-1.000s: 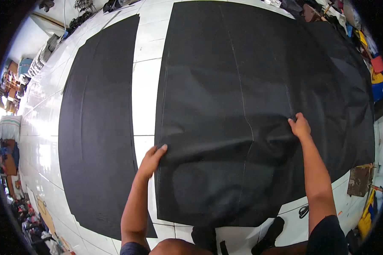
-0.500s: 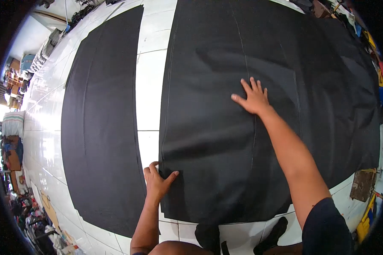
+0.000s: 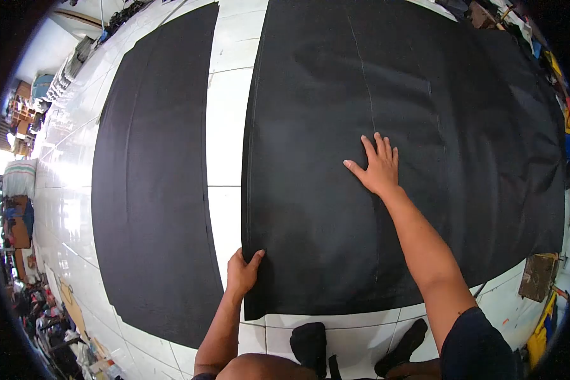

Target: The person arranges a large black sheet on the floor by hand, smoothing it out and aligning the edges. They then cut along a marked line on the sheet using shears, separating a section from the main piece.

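A large black sheet (image 3: 323,209) of fabric or leather-like material lies spread on the floor, with thin pale lines drawn along its length. My left hand (image 3: 242,271) grips its left edge near the lower corner, thumb on top and the other fingers hidden beneath. Out on the middle of the same sheet, my right hand (image 3: 381,170) rests flat with its fingers spread. To the left, across a strip of bare tile, lies a narrower black piece (image 3: 161,183), also marked with a faint line.
White glossy floor tiles (image 3: 227,126) show between and around the pieces. My feet in dark socks (image 3: 309,342) are just below the sheet's near edge. A brown block (image 3: 538,277) sits at the right, and mixed clutter (image 3: 50,329) lines the left side.
The sheet's lower edge has shifted slightly away from me, and its folds near my left hand have smoothed. My left fingers have gone under the edge. My right hand has slid a little nearer.
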Tool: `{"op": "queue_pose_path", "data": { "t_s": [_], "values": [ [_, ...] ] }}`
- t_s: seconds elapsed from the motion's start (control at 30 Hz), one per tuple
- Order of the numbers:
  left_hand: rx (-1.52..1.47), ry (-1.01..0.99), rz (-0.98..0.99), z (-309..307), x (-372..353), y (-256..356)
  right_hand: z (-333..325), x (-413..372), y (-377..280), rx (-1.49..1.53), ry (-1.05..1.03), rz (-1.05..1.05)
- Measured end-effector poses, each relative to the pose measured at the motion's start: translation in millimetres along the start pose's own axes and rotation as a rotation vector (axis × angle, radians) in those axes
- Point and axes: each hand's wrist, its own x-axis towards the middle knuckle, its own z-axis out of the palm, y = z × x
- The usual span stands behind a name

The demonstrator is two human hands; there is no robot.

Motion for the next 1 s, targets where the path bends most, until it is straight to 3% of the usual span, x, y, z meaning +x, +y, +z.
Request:
{"op": "queue_pose_path", "data": {
  "t_s": [0.13, 0.23, 0.3, 0.33, 0.37, 0.6, 0.77, 0.87, 1.0],
  "values": [
    [0.096, -0.050, 0.026, -14, 3, -23, 5, -28, 11, 0.060, 0.020, -0.072],
    [0.217, 0.070, 0.113, -23, -20, -18, 3, -63, 19, 0.057, 0.068, -0.125],
    [0.164, -0.081, 0.007, -32, -24, -55, 0, -91, 29, 0.025, 0.074, -0.109],
    [0.197, -0.117, -0.035, -39, -43, -27, 1, -109, 34, 0.010, 0.063, -0.112],
    [0.022, -0.126, 0.041, -39, -46, -59, 1, -120, 40, -0.007, 0.072, -0.109],
    [-0.133, -0.048, -0.023, -38, -101, -101, 2, -208, 101, -0.107, 0.072, 0.012],
    [-0.174, 0.098, 0.019, -32, -118, -120, 6, -219, 121, -0.120, 0.035, 0.088],
    [-0.345, 0.167, 0.013, -22, -122, -132, 4, -219, 122, -0.148, 0.016, 0.094],
    [-0.207, 0.154, -0.013, -24, -133, -120, 3, -216, 123, -0.174, -0.006, 0.096]
  ]
}}
